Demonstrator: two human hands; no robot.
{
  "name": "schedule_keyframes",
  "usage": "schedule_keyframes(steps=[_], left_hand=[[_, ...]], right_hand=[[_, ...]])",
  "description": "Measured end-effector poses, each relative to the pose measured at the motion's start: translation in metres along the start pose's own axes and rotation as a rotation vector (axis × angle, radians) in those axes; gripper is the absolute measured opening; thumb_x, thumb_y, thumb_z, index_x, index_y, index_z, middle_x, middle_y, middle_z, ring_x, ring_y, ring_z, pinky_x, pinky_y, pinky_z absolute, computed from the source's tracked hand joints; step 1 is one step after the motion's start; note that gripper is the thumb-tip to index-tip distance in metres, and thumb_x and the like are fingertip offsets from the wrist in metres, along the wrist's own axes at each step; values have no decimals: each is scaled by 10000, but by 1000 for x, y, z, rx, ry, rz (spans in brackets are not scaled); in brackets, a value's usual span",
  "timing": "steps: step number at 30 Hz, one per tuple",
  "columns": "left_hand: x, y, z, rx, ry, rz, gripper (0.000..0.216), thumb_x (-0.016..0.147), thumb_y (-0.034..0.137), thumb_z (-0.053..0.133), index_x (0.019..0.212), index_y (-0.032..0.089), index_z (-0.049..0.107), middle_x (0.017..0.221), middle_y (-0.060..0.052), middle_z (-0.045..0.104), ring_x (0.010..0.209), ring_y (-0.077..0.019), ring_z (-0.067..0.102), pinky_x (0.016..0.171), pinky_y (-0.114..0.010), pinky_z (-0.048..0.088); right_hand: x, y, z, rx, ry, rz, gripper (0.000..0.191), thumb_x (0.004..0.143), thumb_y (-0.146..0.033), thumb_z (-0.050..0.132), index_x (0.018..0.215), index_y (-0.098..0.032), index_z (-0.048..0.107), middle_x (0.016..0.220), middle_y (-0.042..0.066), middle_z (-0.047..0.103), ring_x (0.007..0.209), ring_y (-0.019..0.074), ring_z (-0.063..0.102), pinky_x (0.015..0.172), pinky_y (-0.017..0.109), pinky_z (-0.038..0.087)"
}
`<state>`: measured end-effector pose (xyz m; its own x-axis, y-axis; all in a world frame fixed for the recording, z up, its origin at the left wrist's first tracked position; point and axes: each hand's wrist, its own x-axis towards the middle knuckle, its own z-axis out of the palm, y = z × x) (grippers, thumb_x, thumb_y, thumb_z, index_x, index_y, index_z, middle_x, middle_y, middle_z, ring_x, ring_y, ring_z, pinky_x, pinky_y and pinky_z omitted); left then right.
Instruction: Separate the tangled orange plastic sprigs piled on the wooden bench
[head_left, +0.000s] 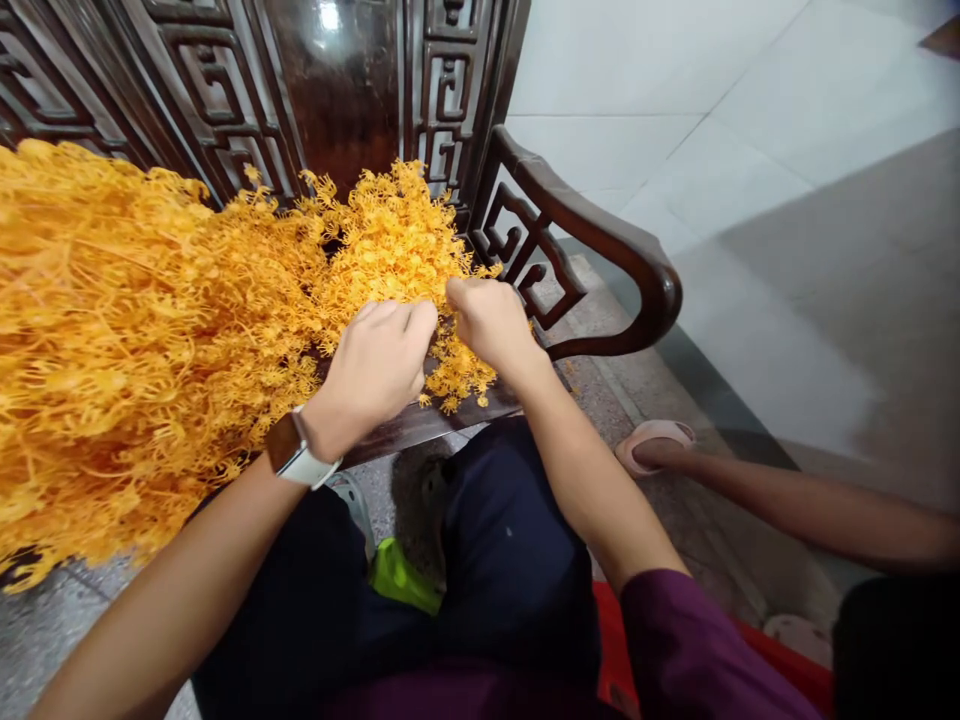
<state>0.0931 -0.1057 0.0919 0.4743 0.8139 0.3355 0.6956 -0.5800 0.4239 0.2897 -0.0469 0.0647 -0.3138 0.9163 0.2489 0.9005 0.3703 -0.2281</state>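
My left hand (386, 355), below a wrist watch with a pale strap (300, 450), is closed in a pinch over the front of the seat. Close beside it, my right hand (491, 320) is also closed, its knuckles turned up. An orange plastic flower sprig (461, 370) shows between and below the two hands, at the fingers; the fingertips themselves are mostly hidden. Just behind the hands lies a loose pile of orange plastic flower sprigs (394, 235). To the left spreads a much bigger heap of the same orange sprigs (150, 320).
The dark carved wooden bench (405, 430) has a curved armrest (600, 230) on the right and a lattice back (341, 90). Another person's leg (810, 510) and pink slipper (652, 440) are at the right. Something bright green (405, 578) lies below, between my legs.
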Motion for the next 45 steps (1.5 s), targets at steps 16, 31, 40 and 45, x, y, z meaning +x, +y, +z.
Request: schedule_keyframes(steps=[16, 31, 40, 45], left_hand=[[14, -52, 0, -766, 206, -421, 310, 788, 100, 774, 1034, 241, 648, 687, 24, 507, 676, -190, 474, 681, -318, 347], [24, -51, 13, -904, 156, -463, 246, 925, 48, 655, 1006, 234, 515, 650, 52, 596, 537, -126, 605, 559, -264, 481], [24, -47, 19, -996, 131, -460, 181, 991, 87, 582, 1066, 239, 518, 675, 47, 597, 569, -118, 577, 591, -257, 472], [22, -47, 17, -1062, 56, -435, 165, 986, 218, 648, 1102, 250, 535, 717, 38, 549, 606, -122, 537, 615, -267, 463]], right_hand=[[-11, 93, 16, 385, -79, 307, 143, 790, -221, 610, 922, -200, 662, 598, -42, 544, 592, 154, 485, 630, 315, 346], [-8, 32, 7, 934, -59, 36, 322, 988, -512, 660, 955, -195, 703, 787, 6, 644, 687, 125, 539, 639, 292, 421], [-6, -15, 6, 1121, -116, -104, 299, 1002, -446, 675, 848, -190, 663, 718, -24, 629, 638, 98, 533, 604, 257, 427], [-6, -17, 7, 1029, 52, -115, 226, 1005, -317, 635, 820, -188, 637, 687, -36, 570, 623, 97, 462, 597, 264, 373]])
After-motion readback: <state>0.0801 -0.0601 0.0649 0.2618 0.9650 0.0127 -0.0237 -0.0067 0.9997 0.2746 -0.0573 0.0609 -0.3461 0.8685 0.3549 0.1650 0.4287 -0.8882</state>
